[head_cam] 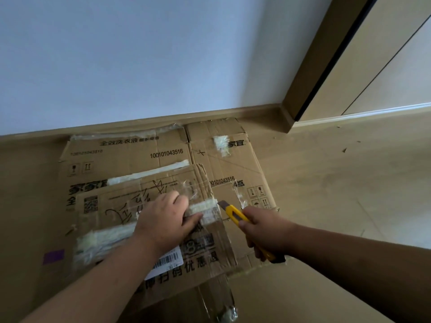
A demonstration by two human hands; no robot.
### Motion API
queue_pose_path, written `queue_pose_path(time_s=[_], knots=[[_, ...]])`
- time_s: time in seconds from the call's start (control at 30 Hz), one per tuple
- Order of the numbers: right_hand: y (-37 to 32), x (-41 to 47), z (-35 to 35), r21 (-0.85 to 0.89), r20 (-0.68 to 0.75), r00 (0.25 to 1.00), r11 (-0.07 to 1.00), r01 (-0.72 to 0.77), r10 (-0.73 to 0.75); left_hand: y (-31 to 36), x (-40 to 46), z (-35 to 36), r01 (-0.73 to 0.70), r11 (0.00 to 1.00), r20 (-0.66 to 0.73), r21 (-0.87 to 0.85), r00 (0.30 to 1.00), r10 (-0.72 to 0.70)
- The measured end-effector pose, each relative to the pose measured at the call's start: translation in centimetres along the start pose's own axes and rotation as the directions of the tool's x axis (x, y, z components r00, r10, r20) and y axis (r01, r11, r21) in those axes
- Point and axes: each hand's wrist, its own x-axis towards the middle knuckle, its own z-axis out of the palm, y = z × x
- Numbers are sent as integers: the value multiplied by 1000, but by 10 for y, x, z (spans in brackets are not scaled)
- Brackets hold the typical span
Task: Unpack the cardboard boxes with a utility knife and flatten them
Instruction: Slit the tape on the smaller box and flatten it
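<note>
A small taped cardboard box (121, 213) with scribbles and a barcode label lies on a large flattened cardboard box (144, 152) on the floor by the wall. My left hand (163, 220) presses down on the small box's top, fingers curled at a strip of whitish tape (207, 209). My right hand (268, 231) grips a yellow utility knife (235, 214). Its blade is out and its tip sits at the right end of that tape, at the small box's right edge.
A white wall with a tan baseboard (210, 115) runs just behind the cardboard. A door frame (326, 57) stands at the right. A purple tape patch (54, 256) marks the floor at the left. Loose clear tape (221, 301) trails off the front. Bare floor spreads to the right.
</note>
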Motion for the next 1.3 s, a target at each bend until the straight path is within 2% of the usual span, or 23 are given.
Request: queue_pose_path(time_s=[0.43,0.7,1.07,1.3], knots=[[-2,14,3,68,-2,998,996,58,-58,-1,0,3,-5,1000,-43,3,999,5],[1,15,13,148,-16,999,988,43,-41,0,1,3,-5,1000,-67,10,998,5],[4,10,1,-7,119,993,1000,8,-7,4,1,10,5,999,-78,45,997,-1],[8,-1,1,1,194,980,1000,-31,30,13,-2,11,-6,996,-66,85,998,11]])
